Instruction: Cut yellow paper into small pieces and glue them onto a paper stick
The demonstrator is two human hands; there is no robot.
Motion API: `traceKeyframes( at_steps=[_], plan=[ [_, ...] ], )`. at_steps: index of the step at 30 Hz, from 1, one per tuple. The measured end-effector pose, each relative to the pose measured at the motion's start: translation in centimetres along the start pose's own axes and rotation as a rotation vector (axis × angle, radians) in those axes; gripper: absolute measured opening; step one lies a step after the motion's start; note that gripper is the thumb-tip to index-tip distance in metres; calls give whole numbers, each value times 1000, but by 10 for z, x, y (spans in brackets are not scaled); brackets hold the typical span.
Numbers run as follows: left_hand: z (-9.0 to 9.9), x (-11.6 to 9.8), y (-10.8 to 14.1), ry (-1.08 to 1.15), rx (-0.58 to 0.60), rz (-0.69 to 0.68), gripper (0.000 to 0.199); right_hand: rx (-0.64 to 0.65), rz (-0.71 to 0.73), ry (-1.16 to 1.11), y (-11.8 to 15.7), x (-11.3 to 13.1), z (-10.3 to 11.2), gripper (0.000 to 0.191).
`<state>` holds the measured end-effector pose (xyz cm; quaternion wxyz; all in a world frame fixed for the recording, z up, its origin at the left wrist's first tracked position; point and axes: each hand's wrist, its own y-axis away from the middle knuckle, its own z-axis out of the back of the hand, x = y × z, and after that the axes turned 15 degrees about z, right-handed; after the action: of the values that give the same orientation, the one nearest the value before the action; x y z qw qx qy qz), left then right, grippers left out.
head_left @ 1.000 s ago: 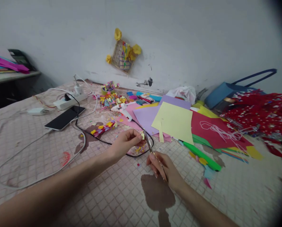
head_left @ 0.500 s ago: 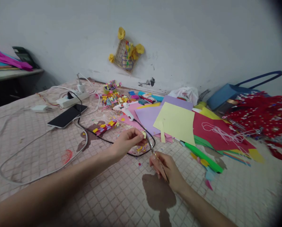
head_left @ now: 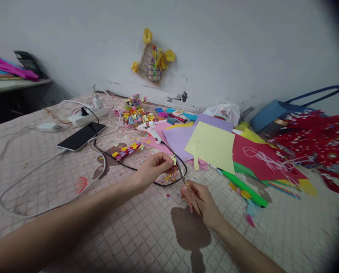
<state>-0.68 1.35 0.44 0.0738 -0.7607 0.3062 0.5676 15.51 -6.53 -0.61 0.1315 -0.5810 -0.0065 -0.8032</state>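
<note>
Between the thumb and fingers of my left hand (head_left: 155,168) is a small piece of pale yellow paper (head_left: 174,160). My right hand (head_left: 199,199) is closed around a pair of scissors (head_left: 183,175), whose blades point up and away towards that piece. The tips are at or very close to the paper; I cannot tell whether they touch it. Beneath my left fingers lie small yellow paper cuttings (head_left: 170,177), partly hidden. A pale yellow sheet (head_left: 212,146) with a narrow strip (head_left: 196,157) on it lies beyond my hands.
A white glue gun (head_left: 151,129) lies behind my left hand, its black cord looping under my hands. Left are a phone (head_left: 81,137) and a power strip (head_left: 87,116). Colourful cuttings (head_left: 138,116) pile near the wall. Right are a red sheet (head_left: 251,157) and a blue bag (head_left: 274,112).
Both hands keep nearly the same pose, with the paper piece and the scissors still in them. The view has shifted very slightly.
</note>
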Motion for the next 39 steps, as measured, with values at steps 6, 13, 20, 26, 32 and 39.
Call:
traceKeyframes(
  at_steps=[6,13,20,26,32,39],
  plan=[
    [1,1,-1,-13,-1,1,22,-1,1,19,0,-2,-1,43],
    [2,3,-1,-19,3,-13,22,-1,16,46,1,-3,0,42],
    [1,2,0,-13,-6,-5,23,-3,24,79,0,-1,0,43],
    [0,1,0,-16,-8,-8,23,-10,20,42,0,-3,0,43],
    [-1,1,1,-3,-2,-9,23,-18,18,45,0,-4,0,42],
    [-1,2,0,7,-5,-9,23,-21,20,25,0,0,0,42]
  ],
)
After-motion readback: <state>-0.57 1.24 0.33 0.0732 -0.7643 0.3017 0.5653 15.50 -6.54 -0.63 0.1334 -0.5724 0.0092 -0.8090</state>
